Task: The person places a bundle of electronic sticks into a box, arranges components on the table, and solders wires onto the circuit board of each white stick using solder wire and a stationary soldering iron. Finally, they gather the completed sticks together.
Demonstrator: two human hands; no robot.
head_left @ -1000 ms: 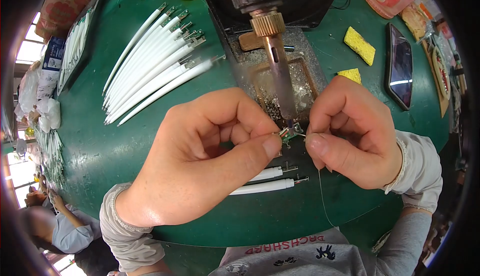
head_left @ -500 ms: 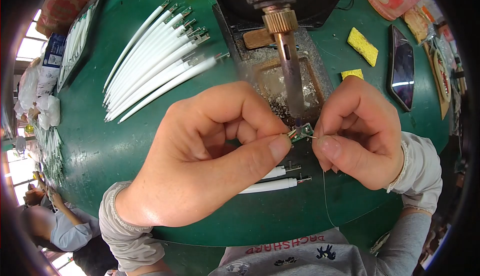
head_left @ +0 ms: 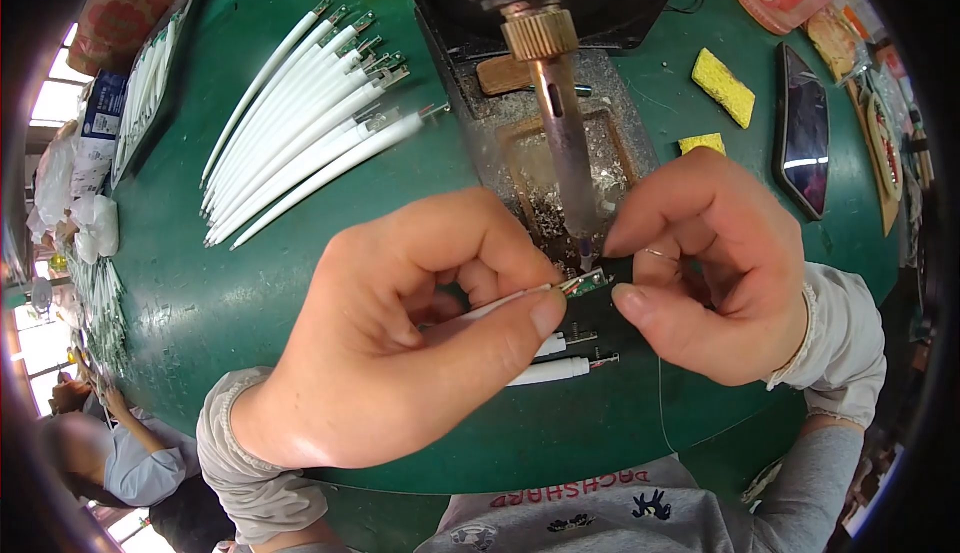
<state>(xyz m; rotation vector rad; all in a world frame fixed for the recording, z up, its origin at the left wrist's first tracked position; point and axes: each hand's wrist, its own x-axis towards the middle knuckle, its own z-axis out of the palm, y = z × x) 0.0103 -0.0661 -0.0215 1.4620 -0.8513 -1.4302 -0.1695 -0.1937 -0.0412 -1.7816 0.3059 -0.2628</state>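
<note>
Head view, one soldering iron (head_left: 563, 143), two sponges (head_left: 723, 88)

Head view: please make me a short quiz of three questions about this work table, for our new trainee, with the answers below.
1. Choose one. Which hand holds the small circuit board?
a) the right hand alone
b) the left hand alone
c) both hands together
2. True or false: the sponges near the phone are yellow.
3. Fill the gap: seen from above, the fan of white tubes lies to the ____ of the soldering iron.

Key: 1. b; 2. true; 3. left.
</note>
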